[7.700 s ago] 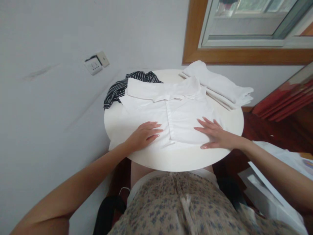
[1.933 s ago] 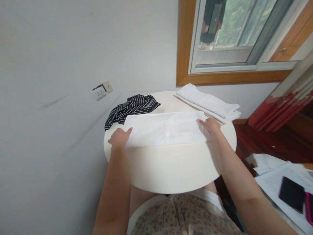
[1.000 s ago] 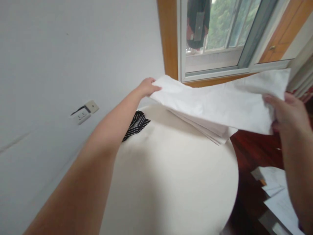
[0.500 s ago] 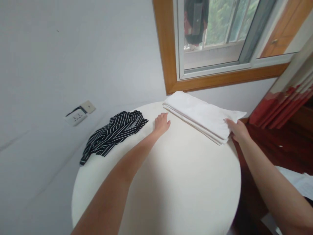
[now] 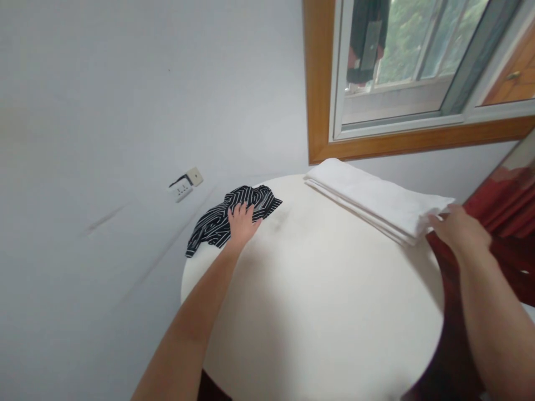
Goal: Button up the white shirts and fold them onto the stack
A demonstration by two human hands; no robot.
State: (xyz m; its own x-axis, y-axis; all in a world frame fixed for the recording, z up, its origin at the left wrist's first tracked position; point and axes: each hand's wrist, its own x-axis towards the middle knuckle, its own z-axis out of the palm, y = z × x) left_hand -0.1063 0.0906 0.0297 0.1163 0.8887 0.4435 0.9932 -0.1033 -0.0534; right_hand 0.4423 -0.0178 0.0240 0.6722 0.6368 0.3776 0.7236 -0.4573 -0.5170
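My left hand (image 5: 242,225) lies over the near side of a crumpled black-and-white striped garment (image 5: 209,225). Its fingers are spread and rest on or just above the fabric; contact is hard to judge. At the right, my right hand (image 5: 463,234) is by the outer corner of a folded white cloth (image 5: 371,192). Motion smears its fingers, so whether they grip that corner does not show. The cloth lies flat in several layers, slanting along the far right edge of a round white table (image 5: 317,295).
Behind the table rises a pale wall with a power socket (image 5: 182,189). A wood-framed window (image 5: 320,83) is above the white cloth. To the right hangs a red and cream curtain (image 5: 510,195), over a dark reddish floor.
My left hand has gone left from the bare tabletop to the striped garment. My right hand has shifted slightly outward at the cloth's corner. The camera view has turned left.
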